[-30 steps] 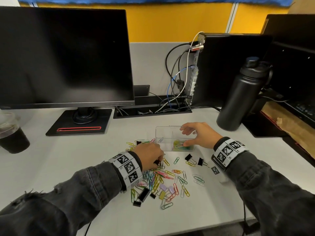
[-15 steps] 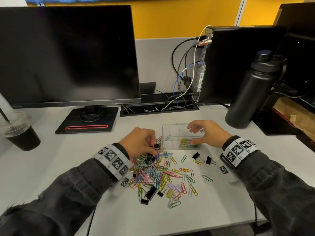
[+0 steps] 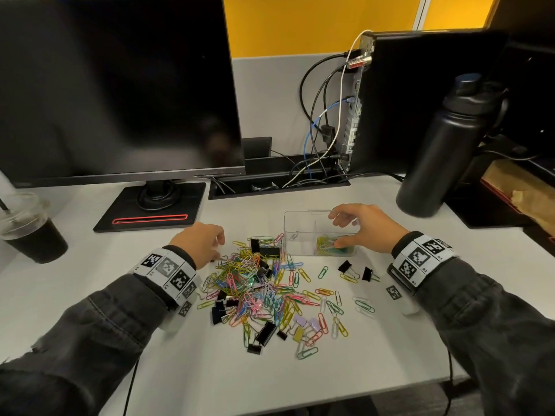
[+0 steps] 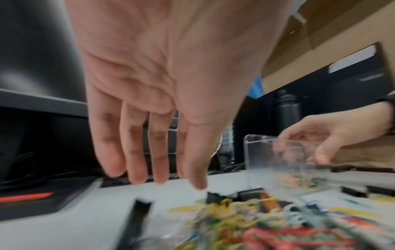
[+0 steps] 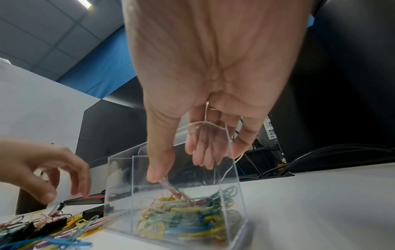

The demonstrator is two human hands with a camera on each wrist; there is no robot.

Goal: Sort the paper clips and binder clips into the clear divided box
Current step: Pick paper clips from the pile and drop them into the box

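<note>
The clear divided box [image 3: 300, 231] stands on the white desk behind a pile of coloured paper clips [image 3: 258, 291] mixed with black binder clips [image 3: 269, 252]. My right hand [image 3: 360, 228] grips the box, thumb on its front wall and fingers over the back; the right wrist view shows the box [image 5: 119, 177] with my thumb against it. Its right compartment holds several paper clips [image 3: 330, 247]. My left hand [image 3: 201, 243] hovers at the pile's far-left edge, its fingers [image 4: 136, 160] straight and holding nothing. Two small binder clips [image 3: 345, 267] lie in front of the box.
A monitor [image 3: 120, 85] on a black stand [image 3: 150, 216] fills the back left, with an iced drink cup [image 3: 30, 232] at the far left. A black bottle [image 3: 444, 145] stands right of the box. A cable tray [image 3: 279, 183] runs behind.
My left hand rose from the pile toward the box with a small black binder clip at its fingertips, then moved back left, now holding nothing. My right hand stayed on the box.
</note>
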